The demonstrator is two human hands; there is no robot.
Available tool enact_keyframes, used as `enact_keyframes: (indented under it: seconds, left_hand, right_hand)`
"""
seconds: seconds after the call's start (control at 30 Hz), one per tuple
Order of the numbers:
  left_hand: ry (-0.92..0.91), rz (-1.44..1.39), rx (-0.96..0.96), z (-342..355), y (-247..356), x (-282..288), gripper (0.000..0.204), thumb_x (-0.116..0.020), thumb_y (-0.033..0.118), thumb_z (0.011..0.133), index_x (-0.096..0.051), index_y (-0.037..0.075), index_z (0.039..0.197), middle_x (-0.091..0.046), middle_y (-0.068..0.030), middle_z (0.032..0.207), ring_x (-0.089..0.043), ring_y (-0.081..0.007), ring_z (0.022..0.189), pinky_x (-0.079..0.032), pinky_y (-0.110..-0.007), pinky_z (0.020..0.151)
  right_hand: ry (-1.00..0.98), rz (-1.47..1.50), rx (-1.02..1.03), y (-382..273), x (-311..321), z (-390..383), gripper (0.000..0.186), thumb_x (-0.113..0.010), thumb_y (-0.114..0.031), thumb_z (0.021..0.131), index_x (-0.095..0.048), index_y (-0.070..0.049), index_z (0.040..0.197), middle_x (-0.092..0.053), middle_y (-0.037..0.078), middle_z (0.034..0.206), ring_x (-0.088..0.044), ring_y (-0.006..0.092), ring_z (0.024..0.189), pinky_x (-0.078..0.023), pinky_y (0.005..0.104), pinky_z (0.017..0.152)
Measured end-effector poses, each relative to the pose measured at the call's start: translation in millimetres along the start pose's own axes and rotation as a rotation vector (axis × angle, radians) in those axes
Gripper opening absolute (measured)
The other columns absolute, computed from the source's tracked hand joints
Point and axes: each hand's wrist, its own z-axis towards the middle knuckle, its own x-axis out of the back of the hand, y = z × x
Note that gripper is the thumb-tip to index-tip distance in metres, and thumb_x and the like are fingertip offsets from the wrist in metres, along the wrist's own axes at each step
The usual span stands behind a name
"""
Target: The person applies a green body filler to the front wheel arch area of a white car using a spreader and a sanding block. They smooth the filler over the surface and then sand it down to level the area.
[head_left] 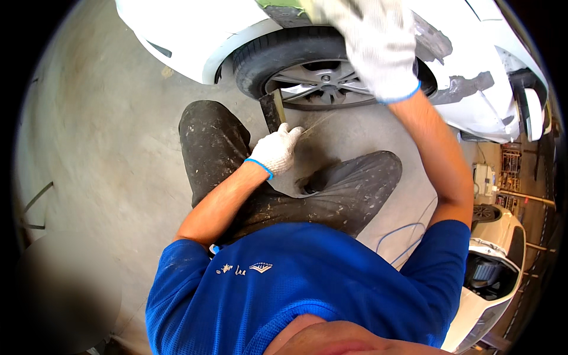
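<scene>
My left hand [277, 152], in a white knitted glove with a blue cuff, is closed on the lower end of a flat dark rectangular plate [273, 110] with a pale yellowish strip along one side. It holds the plate upright in front of the wheel [327, 80]. My right hand [381, 50], gloved the same way, reaches up over the white car's wheel arch. Motion smears its fingers, so whether they hold anything cannot be made out. Beside them, a light green patch [289, 5] lies on the car body [183, 29].
Grey patches [467, 87] mark the car's panel to the right of the wheel. A thin blue hose [395, 236] lies on the concrete floor [118, 177] by my right side. Behind, to the right, stands a beige car [497, 260]. My bent knees flank my left hand.
</scene>
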Motion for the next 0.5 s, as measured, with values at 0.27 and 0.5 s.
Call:
enact_keyframes:
  seconds: [0.27, 0.5]
  left_hand:
    - [0.003, 0.02, -0.012, 1.4, 2.9, 1.0, 0.048, -0.053, 0.007, 0.085, -0.049, 0.009, 0.133, -0.054, -0.0236, 0.117, -0.063, -0.0463, 0.093, -0.053, -0.055, 0.08]
    - [-0.066, 0.037, 0.014, 2.5, 4.0, -0.9, 0.051, -0.054, 0.006, 0.084, -0.048, 0.01, 0.135, -0.053, -0.024, 0.118, -0.062, -0.0463, 0.097, -0.052, -0.054, 0.083]
  right_hand:
    - [0.059, 0.122, -0.033, -3.6, -27.6, -52.4, 0.055, -0.062, -0.018, 0.077, -0.061, -0.031, 0.131, -0.056, -0.001, 0.126, -0.05, 0.0229, 0.116, -0.037, 0.046, 0.102]
    - [0.069, 0.099, -0.173, 24.1, -15.4, -30.8, 0.057, -0.066, -0.006, 0.077, -0.065, -0.03, 0.129, -0.061, 0.001, 0.119, -0.056, 0.0229, 0.112, -0.041, 0.0445, 0.103]
